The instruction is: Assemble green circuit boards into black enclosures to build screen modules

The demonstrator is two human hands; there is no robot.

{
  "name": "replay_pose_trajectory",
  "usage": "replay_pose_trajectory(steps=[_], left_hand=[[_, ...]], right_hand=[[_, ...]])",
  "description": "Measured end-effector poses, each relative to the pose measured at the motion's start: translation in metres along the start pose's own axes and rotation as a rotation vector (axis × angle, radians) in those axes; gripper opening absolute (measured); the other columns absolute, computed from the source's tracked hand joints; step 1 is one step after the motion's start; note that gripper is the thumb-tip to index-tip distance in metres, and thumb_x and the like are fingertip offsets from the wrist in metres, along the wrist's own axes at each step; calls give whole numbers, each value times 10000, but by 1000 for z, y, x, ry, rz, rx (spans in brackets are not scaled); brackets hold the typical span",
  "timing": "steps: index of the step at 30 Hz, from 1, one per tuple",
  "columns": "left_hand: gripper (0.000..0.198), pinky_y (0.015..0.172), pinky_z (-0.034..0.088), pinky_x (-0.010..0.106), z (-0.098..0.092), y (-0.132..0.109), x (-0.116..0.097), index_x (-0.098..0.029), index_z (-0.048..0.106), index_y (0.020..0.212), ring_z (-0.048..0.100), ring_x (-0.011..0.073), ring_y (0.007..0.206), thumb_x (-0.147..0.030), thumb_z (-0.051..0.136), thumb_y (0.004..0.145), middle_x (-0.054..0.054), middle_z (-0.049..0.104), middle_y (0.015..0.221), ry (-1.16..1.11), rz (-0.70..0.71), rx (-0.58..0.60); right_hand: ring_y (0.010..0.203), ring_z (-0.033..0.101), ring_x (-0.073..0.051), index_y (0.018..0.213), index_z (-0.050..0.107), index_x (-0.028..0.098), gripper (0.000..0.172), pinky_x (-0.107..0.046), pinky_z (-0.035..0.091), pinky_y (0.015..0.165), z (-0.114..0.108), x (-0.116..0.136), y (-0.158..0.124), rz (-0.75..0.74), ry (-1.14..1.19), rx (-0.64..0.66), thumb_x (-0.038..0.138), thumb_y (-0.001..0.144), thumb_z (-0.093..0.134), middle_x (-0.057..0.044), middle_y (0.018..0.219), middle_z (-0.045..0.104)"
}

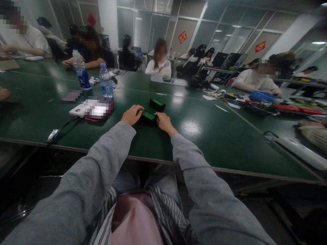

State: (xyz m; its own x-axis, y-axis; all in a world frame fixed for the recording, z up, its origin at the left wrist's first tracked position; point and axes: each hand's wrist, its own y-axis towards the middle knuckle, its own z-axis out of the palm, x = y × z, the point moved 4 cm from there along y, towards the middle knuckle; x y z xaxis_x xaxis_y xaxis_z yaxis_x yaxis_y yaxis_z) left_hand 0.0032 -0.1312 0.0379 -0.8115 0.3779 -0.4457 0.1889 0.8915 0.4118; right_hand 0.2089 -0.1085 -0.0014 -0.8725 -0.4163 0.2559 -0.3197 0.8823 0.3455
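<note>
Between my two hands, low over the green table, is a small black box with a bright green printed face (148, 115). My left hand (131, 115) is closed on its left end, fingers bent over the edge. The fingers of my right hand (164, 122) grip the right end. The box's underside is hidden, so I cannot tell if it touches the tabletop. Just beyond it lies a second small black box (157, 104) with similar green print, touched by neither hand.
Left of my hands are a white device (77, 111) with a cable, a water bottle (106, 82) and a blue-labelled bottle (83, 74). At right lie a white power strip (307, 152), a pen (221, 108) and a cluttered pile. People sit around the table.
</note>
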Motion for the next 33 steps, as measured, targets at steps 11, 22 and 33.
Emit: replay_pose_trajectory(steps=[11,22,33], left_hand=[[274,907,471,363,2,1,1,-297,577,1174,600,182,961,-302,430,943,44,577,1185,-12,11,0],[269,926,468,365,1,0,0,-302,576,1170,598,193,1020,-298,432,943,42,581,1190,-24,15,-3],[279,904,476,365,2,1,1,-306,581,1173,604,196,991,-313,410,952,46,574,1178,-14,26,7]], right_hand=[[1226,469,-270,1272,544,170,413,-468,395,996,-1,2,-1,0,2,-7,126,878,425,-114,1318,554],[1216,472,-276,1269,549,188,420,-483,400,985,0,-1,-1,-7,9,-18,135,872,424,-113,1312,556],[1218,471,-278,1268,550,184,416,-486,401,988,0,-1,0,0,13,-9,139,872,429,-111,1313,557]])
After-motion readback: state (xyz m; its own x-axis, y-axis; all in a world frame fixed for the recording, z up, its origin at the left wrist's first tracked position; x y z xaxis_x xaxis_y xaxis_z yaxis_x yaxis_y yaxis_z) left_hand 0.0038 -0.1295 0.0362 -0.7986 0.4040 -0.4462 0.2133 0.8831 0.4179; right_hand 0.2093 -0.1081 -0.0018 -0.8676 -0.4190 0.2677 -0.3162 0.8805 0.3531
